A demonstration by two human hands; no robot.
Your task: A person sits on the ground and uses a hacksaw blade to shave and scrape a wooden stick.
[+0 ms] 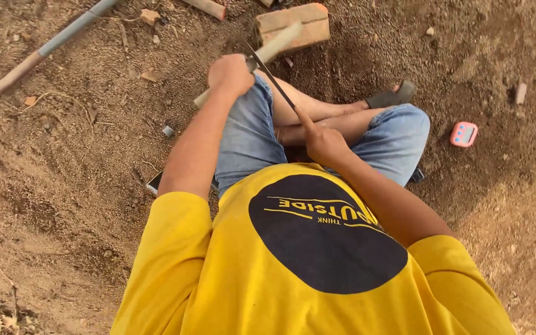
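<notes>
Sitting in the dirt here, left hand (231, 73) clamped around a pale pipe (274, 44) resting on a brick (299, 25) at 12 o'clock. Right hand (324, 144) is closed on a thin saw blade (271, 77) lying across the pipe. Pink gadget (464, 134) sits over at 3 o'clock.

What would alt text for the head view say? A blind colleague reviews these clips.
Seen from above, a person in a yellow shirt sits on bare soil, left hand gripping a pale pipe propped on a brick, right hand drawing a thin saw blade across it.
</notes>
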